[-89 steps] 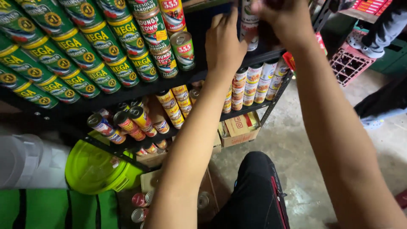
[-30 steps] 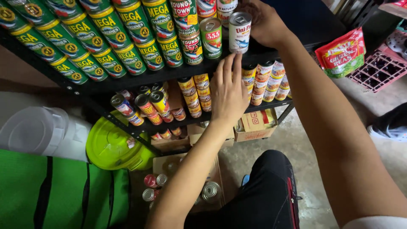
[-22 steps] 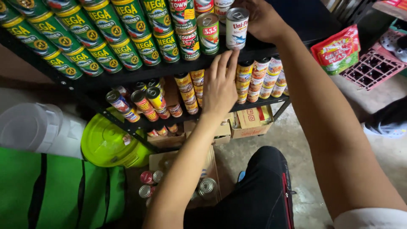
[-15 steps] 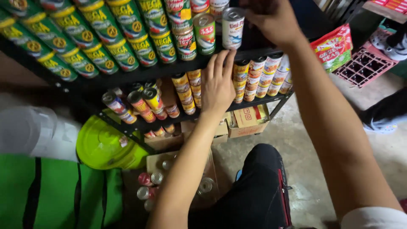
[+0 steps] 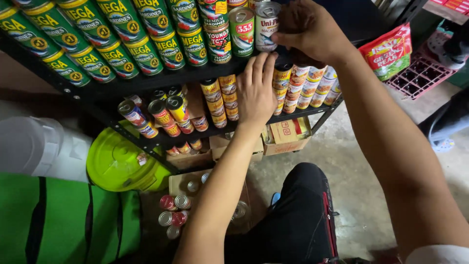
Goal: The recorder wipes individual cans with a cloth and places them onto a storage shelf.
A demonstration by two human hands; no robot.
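The white-and-blue can now sits upright at the front edge of the top shelf, beside the green-topped can, with the right hand clamped around it. A second ago it was a bit higher, so it looks basically placed. The left hand lies flat and open against the shelf edge, holding nothing.

Both arms reach forward; left hand lies flat (fingers together), right hand has fingers curled.

A small shop; shelves stacked with tinned fish.
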